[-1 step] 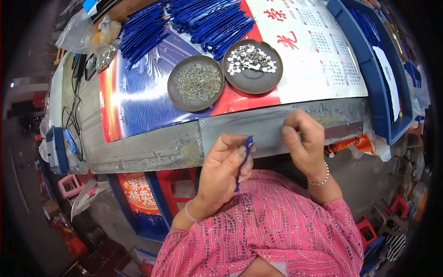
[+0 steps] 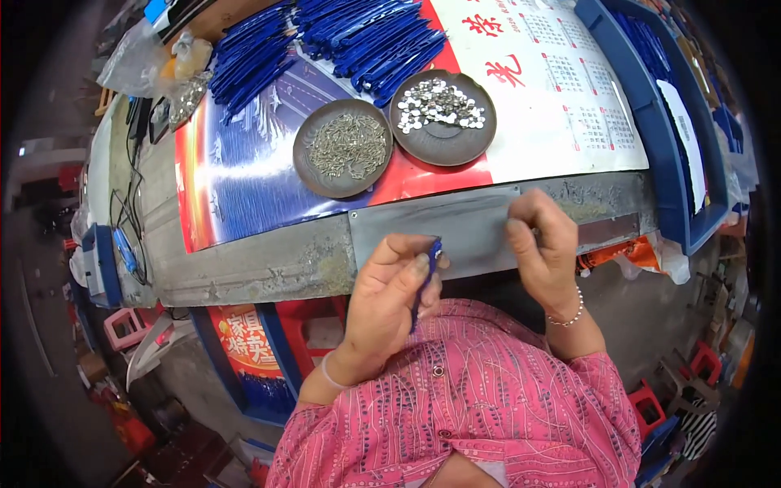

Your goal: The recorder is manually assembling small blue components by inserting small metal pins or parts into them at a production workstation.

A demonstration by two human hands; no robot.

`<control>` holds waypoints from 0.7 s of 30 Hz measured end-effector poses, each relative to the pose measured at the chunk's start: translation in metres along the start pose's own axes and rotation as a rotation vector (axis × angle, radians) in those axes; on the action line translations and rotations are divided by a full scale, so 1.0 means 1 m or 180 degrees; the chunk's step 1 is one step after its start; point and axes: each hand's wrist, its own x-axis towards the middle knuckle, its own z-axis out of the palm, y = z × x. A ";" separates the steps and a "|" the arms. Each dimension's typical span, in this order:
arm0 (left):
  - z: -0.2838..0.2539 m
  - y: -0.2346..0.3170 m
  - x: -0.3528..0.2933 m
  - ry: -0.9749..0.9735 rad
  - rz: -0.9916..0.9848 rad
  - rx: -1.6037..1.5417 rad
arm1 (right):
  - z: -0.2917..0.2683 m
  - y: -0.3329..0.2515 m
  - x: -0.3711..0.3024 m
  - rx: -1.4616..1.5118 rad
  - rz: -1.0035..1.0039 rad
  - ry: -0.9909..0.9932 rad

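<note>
Two hands above grey plate (image 2: 455,228): left hand (image 2: 394,285) pinching blue strip (image 2: 425,276), right hand (image 2: 541,244) clenched, contents unclear

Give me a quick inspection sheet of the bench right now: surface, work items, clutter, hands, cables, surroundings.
Surface: worn metal bench with a printed calendar sheet laid on it.
Job's things: blue strip; dish of thin metal pins; dish of shiny caps; heaps of blue strips.
Clutter: clear plastic bags at the far left corner.
Grippers: left hand pinches the blue strip; right hand closed at the bench edge, contents hidden.
Cables: black cable along the left edge.
Surroundings: blue crate at right, plastic stools on the floor.
</note>
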 end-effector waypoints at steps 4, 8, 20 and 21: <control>-0.007 0.013 0.011 -0.0114 0.0236 0.1623 | -0.021 0.019 -0.012 -0.0201 -0.0234 0.0360; 0.003 0.026 0.036 -0.0439 0.0554 0.3083 | -0.025 0.031 -0.022 -0.0189 -0.0291 0.0550; 0.018 0.015 0.091 -0.1502 0.2146 0.5810 | -0.021 0.034 -0.018 -0.0410 -0.0596 0.0557; 0.018 0.017 0.092 -0.1505 0.2134 0.5791 | -0.021 0.034 -0.017 -0.0422 -0.0581 0.0545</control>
